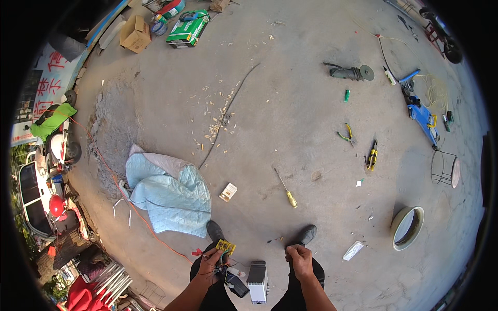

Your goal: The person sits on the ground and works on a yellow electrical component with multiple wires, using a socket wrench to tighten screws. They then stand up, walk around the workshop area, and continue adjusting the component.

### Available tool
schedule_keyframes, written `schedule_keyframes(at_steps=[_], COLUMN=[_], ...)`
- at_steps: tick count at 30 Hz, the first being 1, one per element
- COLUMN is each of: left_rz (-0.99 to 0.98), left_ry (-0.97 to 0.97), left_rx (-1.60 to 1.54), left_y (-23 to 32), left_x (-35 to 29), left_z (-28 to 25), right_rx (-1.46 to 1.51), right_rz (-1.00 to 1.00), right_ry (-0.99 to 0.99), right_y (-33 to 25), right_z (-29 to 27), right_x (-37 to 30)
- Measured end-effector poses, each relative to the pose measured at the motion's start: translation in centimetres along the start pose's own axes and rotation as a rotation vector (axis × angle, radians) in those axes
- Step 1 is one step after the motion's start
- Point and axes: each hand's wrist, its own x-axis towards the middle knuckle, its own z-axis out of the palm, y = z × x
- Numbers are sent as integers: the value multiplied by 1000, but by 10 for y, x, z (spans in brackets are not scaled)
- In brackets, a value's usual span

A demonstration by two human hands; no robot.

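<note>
My left hand [209, 262] grips a yellow part with coloured wires [225, 246] above my left knee. Below it, a black casing piece [237, 286] hangs close to the wires. Over my right knee, my right hand [301, 260] is closed with the fingertips pressed together; whatever they may hold is too small to make out. Between my legs stands a black and white box [258, 284], apart from both hands. A screwdriver with a yellow handle [292, 199] lies on the floor ahead of my right foot.
Blue quilted cloth [171, 199] lies at left, an orange cord [115, 178] beside it. Pliers [372, 157], cutters [346, 136] and an angle grinder [354, 73] lie at right, with a basin [395, 236] and blue floor jack [423, 120] beyond. Cardboard box [135, 35] stands far left.
</note>
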Motion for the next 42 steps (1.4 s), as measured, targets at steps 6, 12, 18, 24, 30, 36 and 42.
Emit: schedule_keyframes(at_steps=[6, 12, 18, 24, 30, 36, 42], left_rz=[45, -61, -217, -293, -94, -12, -94], left_ry=[-19, -173, -66, -2, -243, -191, -153], left_rx=[-120, -191, -232, -346, -396, -672, -787], left_y=[19, 94, 207, 273, 325, 335, 344], left_x=[-107, -73, 81, 153, 199, 218, 227], left_z=[52, 106, 134, 129, 145, 162, 170], right_rx=[-439, -517, -769, -897, -958, -1187, -1318], right_rz=[46, -38, -135, -223, -471, -567, -485], right_ry=[-128, -32, 117, 16, 43, 141, 174], right_y=[-112, -230, -300, -339, -383, -390, -394], right_z=[-18, 31, 111, 242, 384, 454, 469], right_x=[-24, 56, 184, 402, 607, 713, 721])
